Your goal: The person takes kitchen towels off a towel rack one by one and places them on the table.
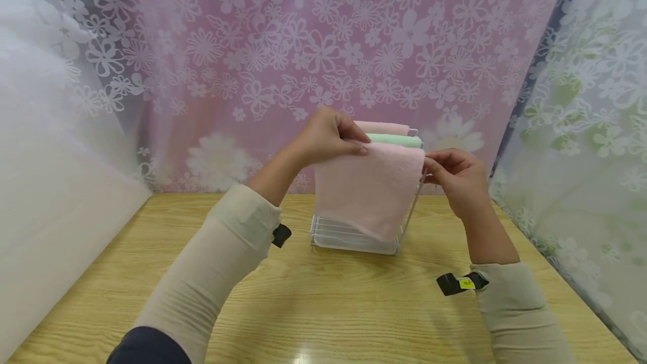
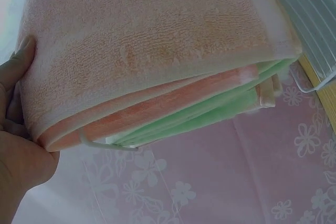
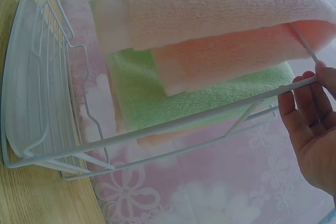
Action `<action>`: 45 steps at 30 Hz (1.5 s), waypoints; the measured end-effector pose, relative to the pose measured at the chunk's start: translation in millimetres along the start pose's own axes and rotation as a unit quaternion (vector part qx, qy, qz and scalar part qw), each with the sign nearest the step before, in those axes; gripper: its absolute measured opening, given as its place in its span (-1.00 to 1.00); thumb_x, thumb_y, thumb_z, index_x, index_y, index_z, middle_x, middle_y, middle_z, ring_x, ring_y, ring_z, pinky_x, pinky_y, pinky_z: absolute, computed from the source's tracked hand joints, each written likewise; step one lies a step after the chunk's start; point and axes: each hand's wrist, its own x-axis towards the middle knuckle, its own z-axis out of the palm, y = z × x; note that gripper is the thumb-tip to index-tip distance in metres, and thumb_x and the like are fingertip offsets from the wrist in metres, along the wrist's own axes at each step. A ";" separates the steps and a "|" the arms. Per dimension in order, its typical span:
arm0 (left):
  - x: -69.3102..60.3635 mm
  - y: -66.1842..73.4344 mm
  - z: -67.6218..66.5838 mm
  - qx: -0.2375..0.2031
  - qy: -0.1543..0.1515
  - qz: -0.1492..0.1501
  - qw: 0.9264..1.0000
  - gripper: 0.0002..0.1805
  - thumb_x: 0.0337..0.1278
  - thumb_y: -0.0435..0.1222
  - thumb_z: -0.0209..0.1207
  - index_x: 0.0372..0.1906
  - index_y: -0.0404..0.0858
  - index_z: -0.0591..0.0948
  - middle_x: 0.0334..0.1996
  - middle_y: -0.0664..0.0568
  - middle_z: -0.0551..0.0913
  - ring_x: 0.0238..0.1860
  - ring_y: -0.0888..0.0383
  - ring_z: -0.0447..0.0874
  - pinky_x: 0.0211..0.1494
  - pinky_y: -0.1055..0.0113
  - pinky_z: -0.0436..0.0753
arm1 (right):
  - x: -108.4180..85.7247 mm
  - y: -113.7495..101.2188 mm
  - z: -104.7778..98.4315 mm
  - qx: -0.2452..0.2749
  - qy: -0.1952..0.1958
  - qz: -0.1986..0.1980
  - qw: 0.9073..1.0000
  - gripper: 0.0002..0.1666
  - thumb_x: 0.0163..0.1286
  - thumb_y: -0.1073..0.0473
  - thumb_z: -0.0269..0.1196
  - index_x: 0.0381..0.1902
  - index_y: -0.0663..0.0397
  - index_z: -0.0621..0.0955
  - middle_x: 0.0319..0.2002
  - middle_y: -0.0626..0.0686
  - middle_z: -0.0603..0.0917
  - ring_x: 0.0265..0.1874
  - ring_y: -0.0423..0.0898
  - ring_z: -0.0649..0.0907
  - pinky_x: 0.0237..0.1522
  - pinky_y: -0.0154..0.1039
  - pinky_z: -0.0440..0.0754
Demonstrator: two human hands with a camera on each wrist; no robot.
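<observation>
A pink terry towel (image 1: 369, 190) is hanging at the centre of the head view, draping over the front top bar of a white wire towel rack (image 3: 157, 128). It is probably behaving as light, limp and grippy, hardly fragile; the folded top edge near its corners seems the best hold. The left hand (image 1: 328, 136) is pinching that edge at its upper left, thumb in front. At centre right, the right hand (image 1: 457, 178) is gripping the rack's side rod by its top end, likely steadying a light frame. A green towel (image 1: 394, 140) and another pink towel (image 1: 381, 127) are hanging behind; the rack is standing on a wood-grain table (image 1: 323, 302).
</observation>
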 end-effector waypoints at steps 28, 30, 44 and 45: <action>-28.8 -2.7 -3.1 0.017 -0.023 0.022 0.999 -0.87 0.12 -0.34 0.37 -0.22 -0.27 0.78 -0.34 0.08 0.75 -0.39 0.23 0.62 -0.21 0.39 0.62 | -1.2 0.2 2.0 -0.043 0.021 0.005 0.999 -0.82 0.32 0.39 0.28 -0.18 0.47 0.64 -0.33 0.08 0.67 -0.44 -0.03 0.69 -0.32 -0.29 0.70; -31.0 -4.4 -2.2 0.016 -0.023 0.016 0.999 -0.88 0.13 -0.33 0.36 -0.23 -0.26 0.78 -0.36 0.10 0.75 -0.41 0.25 0.61 -0.24 0.41 0.60 | -1.2 0.8 2.4 -0.039 0.021 0.002 0.999 -0.81 0.32 0.40 0.28 -0.18 0.49 0.64 -0.34 0.08 0.68 -0.44 -0.03 0.69 -0.32 -0.29 0.70; -51.2 -19.8 -0.7 -0.021 0.006 0.022 1.000 -0.90 0.10 -0.33 0.38 -0.29 -0.27 0.78 -0.47 0.09 0.72 -0.58 0.22 0.30 -0.48 0.40 0.33 | -1.3 2.6 2.8 -0.024 0.020 -0.010 0.999 -0.71 0.33 0.41 0.26 -0.17 0.68 0.54 -0.40 0.09 0.67 -0.45 -0.09 0.66 -0.35 -0.33 0.70; -52.8 -20.7 -0.9 -0.025 0.008 0.024 0.999 -0.90 0.09 -0.33 0.39 -0.29 -0.28 0.78 -0.46 0.09 0.72 -0.58 0.22 0.31 -0.48 0.41 0.34 | -1.2 2.8 3.0 -0.023 0.020 -0.010 0.999 -0.72 0.33 0.41 0.26 -0.17 0.66 0.55 -0.40 0.08 0.67 -0.45 -0.09 0.65 -0.35 -0.33 0.70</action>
